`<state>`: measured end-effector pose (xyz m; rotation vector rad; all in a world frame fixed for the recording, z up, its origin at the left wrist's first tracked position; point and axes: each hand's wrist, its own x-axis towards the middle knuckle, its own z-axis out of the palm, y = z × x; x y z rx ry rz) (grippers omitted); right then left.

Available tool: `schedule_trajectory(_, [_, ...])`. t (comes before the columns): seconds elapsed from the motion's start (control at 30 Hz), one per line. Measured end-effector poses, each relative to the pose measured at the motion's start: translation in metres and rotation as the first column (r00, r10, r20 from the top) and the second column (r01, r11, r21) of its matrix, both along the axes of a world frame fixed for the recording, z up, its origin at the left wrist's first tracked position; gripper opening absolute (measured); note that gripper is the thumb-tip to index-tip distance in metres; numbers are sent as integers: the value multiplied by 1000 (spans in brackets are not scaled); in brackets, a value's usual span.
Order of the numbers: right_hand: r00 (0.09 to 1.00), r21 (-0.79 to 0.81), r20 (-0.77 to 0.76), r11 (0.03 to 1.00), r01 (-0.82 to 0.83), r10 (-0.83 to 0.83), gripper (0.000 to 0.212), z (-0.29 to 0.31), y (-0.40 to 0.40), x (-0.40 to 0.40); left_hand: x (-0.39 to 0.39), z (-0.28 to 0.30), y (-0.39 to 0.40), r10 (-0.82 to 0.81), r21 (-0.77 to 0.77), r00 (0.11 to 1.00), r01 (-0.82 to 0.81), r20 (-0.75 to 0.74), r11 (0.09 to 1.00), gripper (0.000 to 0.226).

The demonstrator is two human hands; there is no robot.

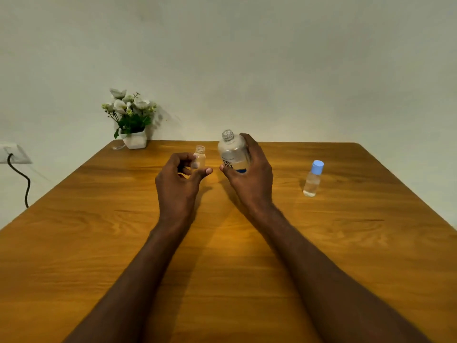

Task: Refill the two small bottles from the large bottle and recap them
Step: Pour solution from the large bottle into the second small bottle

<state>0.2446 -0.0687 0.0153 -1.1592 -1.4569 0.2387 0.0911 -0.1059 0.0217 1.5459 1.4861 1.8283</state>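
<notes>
Pouring comes next, I judge: left hand (176, 180) pinches the uncapped small bottle (199, 158) at frame centre, right hand (249, 174) wraps the open large bottle (233, 153) just beside it. Bring the necks close, tilt slowly — both mouths are narrow. Capped small bottle (313, 179) stands right, on the counter (99, 243).

Big clear plastic bottle (233, 152), uncapped, upright beside a tiny clear uncapped bottle (199, 158); another small clear bottle with blue cap (313, 178) stands well right.
</notes>
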Motion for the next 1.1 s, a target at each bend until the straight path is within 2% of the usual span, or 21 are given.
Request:
schedule_trajectory(0.1, [990,36,81,993,109,-112,85,-1,3,8,11,0,7,-27,22,999,27,-38,999,28])
schedule_trajectory(0.23, [960,42,191,979,201,-205,90,-4,11,13,20,-1,20,23,49,981,-14,-190,999,38])
schedule_trajectory(0.33, [943,39,231,970,239,-241,91,-8,14,15,23,-7,25,49,76,975,-33,-215,997,40])
schedule_trajectory(0.53, [929,30,282,970,243,-241,92,-9,16,17,7,-5,30,91,99,953,-65,-290,993,39])
schedule_trajectory(0.77, [900,70,355,968,243,-252,91,-10,16,12,4,-10,34,120,21,903,-122,-413,992,39])
schedule_trajectory(1.1, [867,72,422,963,260,-265,93,-8,15,14,9,-8,32,157,-8,872,-181,-463,983,39])
